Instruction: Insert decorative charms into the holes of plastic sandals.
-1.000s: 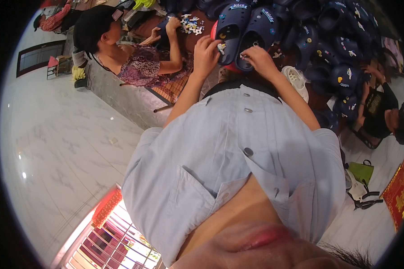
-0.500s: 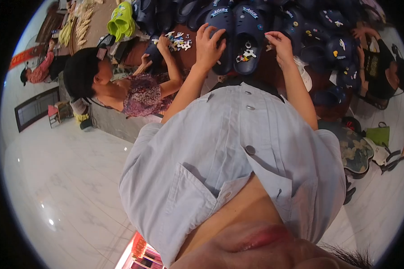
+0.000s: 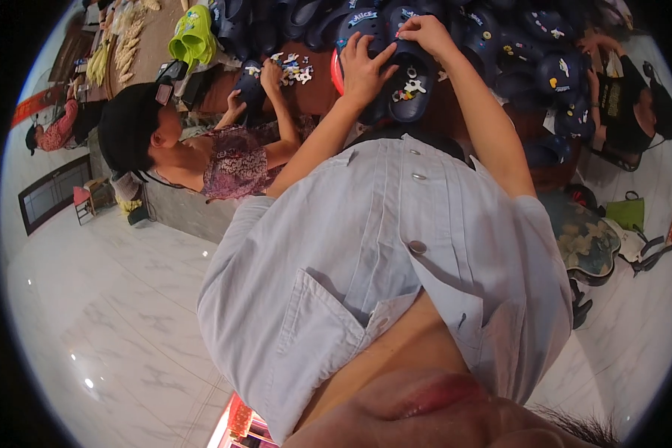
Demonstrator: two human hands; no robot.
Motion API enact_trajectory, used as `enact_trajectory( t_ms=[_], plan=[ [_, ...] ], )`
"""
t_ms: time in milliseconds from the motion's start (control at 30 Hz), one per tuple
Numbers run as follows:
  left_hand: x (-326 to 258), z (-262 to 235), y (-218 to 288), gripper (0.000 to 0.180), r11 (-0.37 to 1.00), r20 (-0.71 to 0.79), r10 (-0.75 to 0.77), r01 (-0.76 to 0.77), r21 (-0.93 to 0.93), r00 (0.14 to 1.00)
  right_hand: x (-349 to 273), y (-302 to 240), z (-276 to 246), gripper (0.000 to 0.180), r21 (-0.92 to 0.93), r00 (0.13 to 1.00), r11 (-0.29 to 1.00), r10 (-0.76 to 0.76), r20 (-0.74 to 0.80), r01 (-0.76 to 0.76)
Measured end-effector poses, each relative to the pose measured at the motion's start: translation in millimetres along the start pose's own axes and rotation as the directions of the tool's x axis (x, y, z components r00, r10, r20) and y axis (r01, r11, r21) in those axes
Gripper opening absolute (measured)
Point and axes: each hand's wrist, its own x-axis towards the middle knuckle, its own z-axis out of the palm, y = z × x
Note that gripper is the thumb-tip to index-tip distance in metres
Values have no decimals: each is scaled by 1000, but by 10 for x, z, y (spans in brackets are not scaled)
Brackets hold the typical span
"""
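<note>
A pair of dark navy clogs lies in front of me, toes pointing away. My left hand (image 3: 364, 71) rests over the left clog (image 3: 362, 28), fingers spread and bent, its thumb reaching toward the right clog (image 3: 401, 107). Over the right clog's toe, my right hand (image 3: 423, 33) has thumb and fingertips pinched together. Whatever small thing they hold is too tiny to make out. Several small colourful shoe charms (image 3: 409, 91) sit inside the right clog, on its footbed. Something red (image 3: 337, 73) shows along the left clog's outer side.
More navy clogs (image 3: 493, 45) crowd the brown table (image 3: 313, 98). Lime-green clogs (image 3: 193, 36) stand at the far left, near a pile of charms (image 3: 295, 69). On my left a co-worker (image 3: 235, 153) handles a navy clog (image 3: 251, 88); another person (image 3: 635, 104) sits at the right.
My right hand has moved from beside the right clog, up and left, onto its toe. My left hand has shifted slightly right, its fingers spreading over the left clog. The red thing has come into view.
</note>
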Motion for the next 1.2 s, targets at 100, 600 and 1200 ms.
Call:
enact_trajectory(
  t_ms=[100, 600, 1200],
  plan=[
    [-22, 26, 11, 50, 1000, -3, -21, 21, -15, 1000, 135, -71, 58, 17, -83, 996, 996, 28, 80, -22],
    [-20, 44, 63, 47, 997, -2, -57, 57, -45, 998, 390, 306, 341, 19, -3, 999, 999, 49, 15, -49],
    [-35, 57, 49, 48, 998, -13, -52, 52, -17, 999, 318, 189, 375, 25, 416, 991, 901, 135, -8, -119]
  ],
)
